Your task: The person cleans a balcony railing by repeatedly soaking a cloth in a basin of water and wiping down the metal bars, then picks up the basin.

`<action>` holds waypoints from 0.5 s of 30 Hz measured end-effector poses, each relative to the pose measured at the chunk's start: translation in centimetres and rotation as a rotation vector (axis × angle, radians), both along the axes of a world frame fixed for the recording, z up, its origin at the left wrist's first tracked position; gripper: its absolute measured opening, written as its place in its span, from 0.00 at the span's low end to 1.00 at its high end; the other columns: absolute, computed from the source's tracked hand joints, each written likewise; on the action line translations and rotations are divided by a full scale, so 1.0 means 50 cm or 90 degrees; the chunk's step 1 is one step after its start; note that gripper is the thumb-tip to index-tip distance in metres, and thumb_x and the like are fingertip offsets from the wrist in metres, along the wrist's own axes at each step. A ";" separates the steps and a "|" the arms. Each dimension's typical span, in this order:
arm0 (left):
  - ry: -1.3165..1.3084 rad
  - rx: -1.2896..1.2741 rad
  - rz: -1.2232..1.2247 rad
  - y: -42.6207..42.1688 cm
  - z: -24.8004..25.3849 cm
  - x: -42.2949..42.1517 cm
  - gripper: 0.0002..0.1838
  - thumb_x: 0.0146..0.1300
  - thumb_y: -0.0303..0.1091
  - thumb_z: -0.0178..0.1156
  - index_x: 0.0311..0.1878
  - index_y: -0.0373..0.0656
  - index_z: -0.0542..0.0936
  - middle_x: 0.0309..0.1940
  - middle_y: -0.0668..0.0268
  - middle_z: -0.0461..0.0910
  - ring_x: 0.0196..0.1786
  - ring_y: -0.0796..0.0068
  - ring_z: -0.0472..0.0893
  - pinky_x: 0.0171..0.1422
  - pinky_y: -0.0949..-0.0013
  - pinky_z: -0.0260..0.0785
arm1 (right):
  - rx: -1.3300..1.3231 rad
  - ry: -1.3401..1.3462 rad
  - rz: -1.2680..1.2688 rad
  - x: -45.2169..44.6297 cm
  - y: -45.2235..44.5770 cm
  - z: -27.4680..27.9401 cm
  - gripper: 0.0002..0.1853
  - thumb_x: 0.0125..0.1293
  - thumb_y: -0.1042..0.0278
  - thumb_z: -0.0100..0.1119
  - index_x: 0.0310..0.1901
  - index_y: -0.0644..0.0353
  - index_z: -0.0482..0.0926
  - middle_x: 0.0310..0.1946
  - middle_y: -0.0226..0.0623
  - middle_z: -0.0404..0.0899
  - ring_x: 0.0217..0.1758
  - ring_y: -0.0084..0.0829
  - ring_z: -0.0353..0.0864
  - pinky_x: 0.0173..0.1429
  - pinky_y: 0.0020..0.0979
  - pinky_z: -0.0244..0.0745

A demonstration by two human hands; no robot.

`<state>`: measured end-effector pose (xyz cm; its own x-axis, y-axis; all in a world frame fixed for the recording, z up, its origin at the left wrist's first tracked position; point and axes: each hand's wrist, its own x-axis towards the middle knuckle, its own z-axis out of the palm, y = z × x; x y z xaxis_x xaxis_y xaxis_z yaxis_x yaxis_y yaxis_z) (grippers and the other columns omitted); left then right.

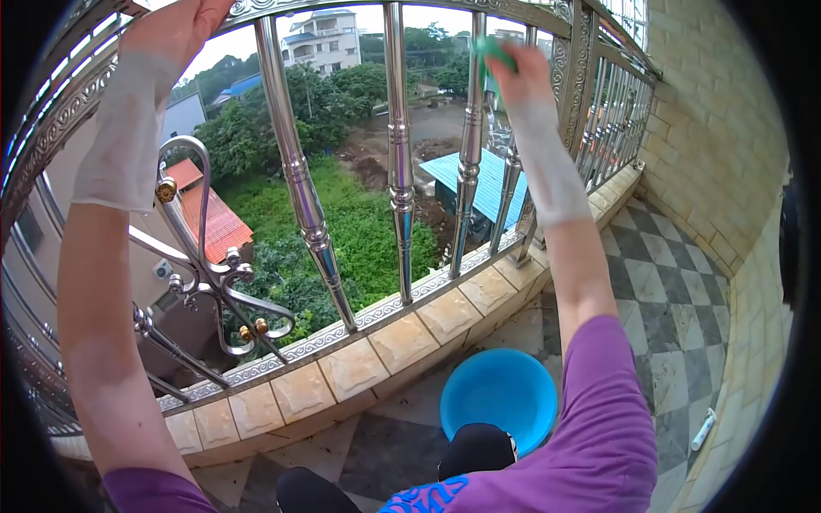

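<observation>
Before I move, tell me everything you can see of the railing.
The railing looks like shiny, polished metal. Its upright posts carry ringed, ribbed collars, between patterned top and bottom rails; on the left are curled scrolls with gold-coloured knobs. It stands upright on a tiled ledge, with no break visible. The left hand is up by the top rail; the right hand holds a blurred green item near a post. Whether either presses on the metal, I can't tell.

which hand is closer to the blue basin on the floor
Right. Your right hand is up at the railing, above and beyond the basin; your left hand is also raised, but much farther over to the left.
</observation>
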<state>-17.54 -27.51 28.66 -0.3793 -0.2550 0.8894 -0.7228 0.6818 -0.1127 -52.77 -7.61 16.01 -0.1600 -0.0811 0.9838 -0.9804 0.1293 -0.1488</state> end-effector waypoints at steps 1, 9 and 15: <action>-0.004 -0.009 -0.004 -0.007 0.000 0.001 0.40 0.65 0.75 0.34 0.48 0.48 0.81 0.36 0.60 0.83 0.44 0.59 0.81 0.52 0.64 0.68 | -0.098 0.074 0.096 -0.007 -0.047 0.051 0.11 0.54 0.72 0.64 0.41 0.59 0.84 0.42 0.48 0.79 0.41 0.49 0.78 0.48 0.39 0.74; 0.028 -0.080 0.012 0.142 -0.057 -0.010 0.33 0.72 0.60 0.38 0.32 0.41 0.82 0.32 0.48 0.81 0.39 0.47 0.81 0.44 0.53 0.71 | -0.060 0.187 0.008 -0.138 -0.177 -0.127 0.08 0.54 0.80 0.59 0.35 0.58 0.82 0.29 0.41 0.82 0.29 0.42 0.80 0.43 0.33 0.75; 0.023 -0.122 0.042 0.118 -0.060 -0.009 0.32 0.72 0.59 0.39 0.38 0.40 0.83 0.36 0.47 0.82 0.42 0.46 0.81 0.48 0.52 0.71 | 0.091 -0.061 -0.121 0.033 -0.085 -0.340 0.13 0.53 0.76 0.64 0.40 0.47 0.83 0.38 0.39 0.82 0.41 0.42 0.79 0.41 0.37 0.77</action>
<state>-17.96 -21.60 25.66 -0.3338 -0.1026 0.9371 -0.7712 0.6014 -0.2088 -51.10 -11.84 -0.96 -0.2771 -0.1785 0.9441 -0.9189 0.3364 -0.2061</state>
